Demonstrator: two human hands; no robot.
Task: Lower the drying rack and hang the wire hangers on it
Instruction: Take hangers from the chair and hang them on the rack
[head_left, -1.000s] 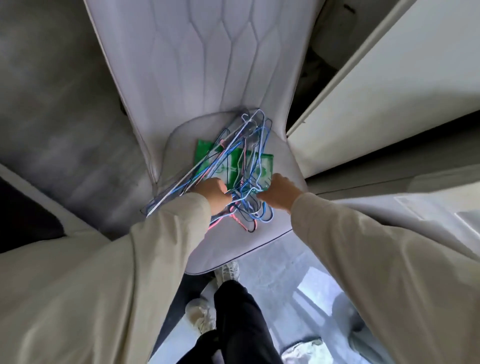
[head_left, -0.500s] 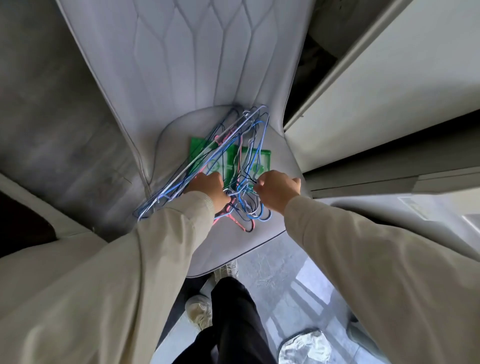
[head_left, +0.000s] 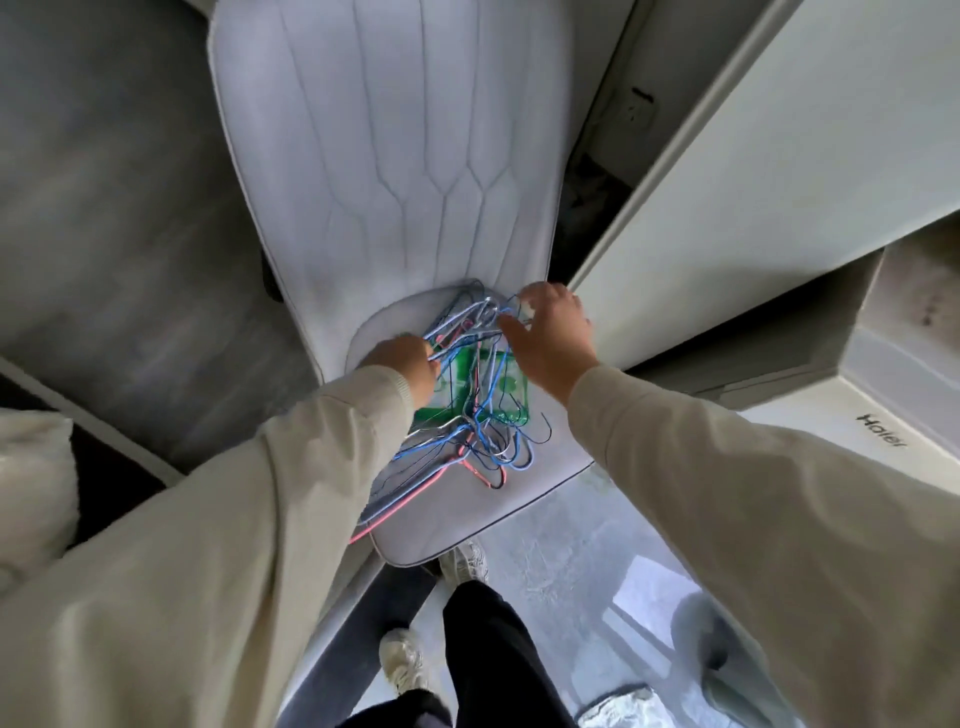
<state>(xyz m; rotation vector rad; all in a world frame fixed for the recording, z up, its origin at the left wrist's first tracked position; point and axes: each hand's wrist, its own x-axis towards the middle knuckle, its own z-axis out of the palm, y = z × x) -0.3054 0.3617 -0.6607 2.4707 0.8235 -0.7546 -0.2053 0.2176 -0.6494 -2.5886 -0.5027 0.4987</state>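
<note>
A tangled bundle of blue, white and pink wire hangers (head_left: 470, 431) lies on the seat of a pale quilted chair (head_left: 395, 171), partly over a green packet (head_left: 501, 387). My left hand (head_left: 402, 358) is closed on the bundle's left side. My right hand (head_left: 548, 332) hovers over the bundle's far end with fingers spread, fingertips touching the wires near the chair back. The hooks point toward the seat's front edge. No drying rack is in view.
A white appliance (head_left: 878, 436) with a lid (head_left: 779, 171) raised stands right of the chair. A grey wall (head_left: 119, 208) is on the left. My legs and shoes (head_left: 467, 564) stand on the pale floor below the seat.
My right hand has let go of the hooks and moved up to the bundle's far end, fingers now spread. The bundle has shifted on the seat, its hooks now nearer the front edge.
</note>
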